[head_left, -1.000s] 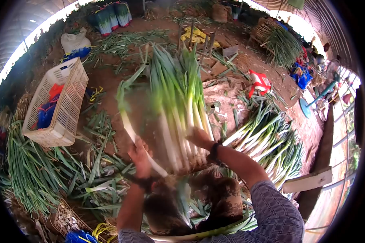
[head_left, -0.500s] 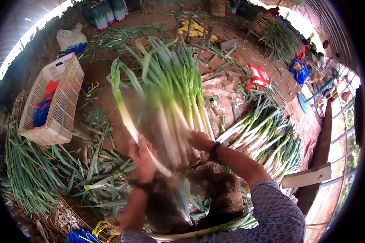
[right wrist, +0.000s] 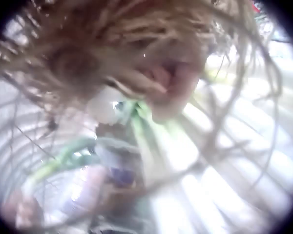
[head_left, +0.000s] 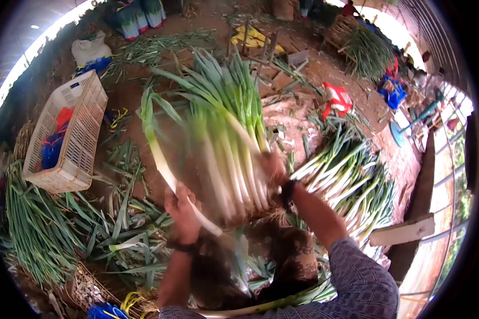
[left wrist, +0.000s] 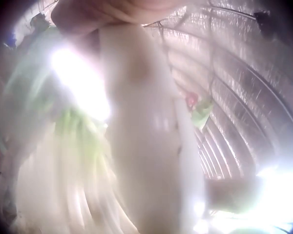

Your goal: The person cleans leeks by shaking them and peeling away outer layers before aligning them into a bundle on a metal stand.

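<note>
Holding check, head view: your left hand (head_left: 182, 210) has its fingers curled round the white shaft of a single stalk (head_left: 159, 157), which leans out to the left of the bunch (head_left: 231, 154). The left wrist view confirms a pale shaft (left wrist: 136, 146) right under the hand.

Bunch position: upright in front of you, above your knees and between both hands. Its roots (right wrist: 112, 44) point down and its green leaves fan away over the dirt floor (head_left: 138, 101).

Your right hand (head_left: 274, 167) sits against the right flank of the bunch. Motion blur covers it, so I cannot tell whether those fingers are wrapped round or only pressed flat; it looks like a press.

Nearby: a white basket (head_left: 85, 133) well off to your left, and a laid-out pile (head_left: 351, 181) just beside your right arm.

Risks, as judged:
- The bunch appears untied. If the right side is only pressed, the middle stalks could slide down and spill at your knees.
- The single stalk is held low on its shaft with a long, heavy top, so it may bend or snap at the grip.
- Fast swinging could scatter leaves or knock the bunch into the pile.
</note>
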A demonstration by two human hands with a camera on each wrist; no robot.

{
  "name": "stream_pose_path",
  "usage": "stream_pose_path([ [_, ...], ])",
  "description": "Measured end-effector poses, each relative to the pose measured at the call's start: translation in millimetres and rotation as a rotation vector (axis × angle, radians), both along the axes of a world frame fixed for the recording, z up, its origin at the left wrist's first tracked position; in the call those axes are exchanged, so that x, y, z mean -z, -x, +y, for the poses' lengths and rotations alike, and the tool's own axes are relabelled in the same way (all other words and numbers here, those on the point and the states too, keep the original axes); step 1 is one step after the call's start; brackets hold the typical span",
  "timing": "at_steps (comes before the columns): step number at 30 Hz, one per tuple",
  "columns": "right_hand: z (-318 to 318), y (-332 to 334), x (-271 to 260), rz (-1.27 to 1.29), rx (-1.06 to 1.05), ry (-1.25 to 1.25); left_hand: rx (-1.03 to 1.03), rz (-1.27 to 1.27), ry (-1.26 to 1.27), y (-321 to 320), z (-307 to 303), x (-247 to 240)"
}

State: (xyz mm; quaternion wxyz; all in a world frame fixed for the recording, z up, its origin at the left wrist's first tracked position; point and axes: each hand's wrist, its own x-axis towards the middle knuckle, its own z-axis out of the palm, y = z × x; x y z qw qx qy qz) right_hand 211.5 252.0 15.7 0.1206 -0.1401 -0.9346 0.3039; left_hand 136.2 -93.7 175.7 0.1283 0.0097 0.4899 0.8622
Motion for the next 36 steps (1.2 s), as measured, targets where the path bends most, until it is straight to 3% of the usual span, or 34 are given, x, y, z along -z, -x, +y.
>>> stream_pose_path([
  [1,12.8,-11.9,93.3,0.161,-0.055,-0.251,-0.007,0.011,0.009,0.2,0.8,-1.9],
  [3,-71.7,-20.7,31.8,-0.225,-0.015,-0.122,-0.009,0.03,0.047,-0.5,0.8,-5.6],
  [5,-102.7,-16.3,-9.3,-0.364,0.031,0.048,-0.007,0.006,0.073,0.3,-0.5,-6.1],
  [6,-102.9,-15.8,-18.1,-0.336,0.188,0.362,0.0,-0.011,0.086,-2.0,-1.4,-5.0],
  [10,-93.6,4.9,-45.4,-0.254,0.198,0.421,-0.032,-0.023,0.093,-3.2,-0.9,3.2],
  [12,-93.6,21.2,-94.6,-0.187,0.198,0.517,-0.019,-0.035,0.111,-4.5,-3.0,4.2],
  [13,-83.3,28.4,-106.4,-0.064,0.065,0.318,-0.006,-0.041,0.127,-5.7,-4.5,4.8],
  [15,-77.7,43.9,-176.9,0.069,0.075,0.554,0.015,-0.031,0.14,-3.9,-4.8,5.0],
  [16,-94.7,40.9,-243.4,0.073,0.223,0.992,0.023,-0.022,0.139,-4.1,-5.4,5.9],
  [18,-98.8,31.1,-294.8,0.314,0.074,1.129,0.028,-0.013,0.135,-4.1,-4.0,4.2],
  [20,-77.0,26.1,-281.2,0.436,-0.02,1.162,0.021,-0.012,0.131,-3.0,-2.0,-1.1],
  [22,-76.9,41.8,-236.6,0.282,0.35,0.931,0.018,0.002,0.124,-2.8,-0.2,-0.1],
  [23,-66.5,50.3,-203.4,0.209,0.41,0.814,0.023,0.007,0.127,-4.2,-0.2,1.1],
  [29,-9.1,50.4,-28.5,-0.296,-0.184,-0.235,0.034,-0.012,0.146,-5.6,-4.2,7.4],
  [31,-34.9,29.9,-54.1,-0.4,-0.01,0.224,0.032,-0.019,0.135,-5.0,-4.4,5.2],
  [33,-55.9,20.6,-69.6,-0.447,0.236,0.502,0.036,-0.023,0.136,-5.8,-4.3,7.0],
  [36,-63.1,16.9,-75.4,-0.517,0.124,0.316,0.042,-0.018,0.142,-4.7,-1.9,13.0],
])
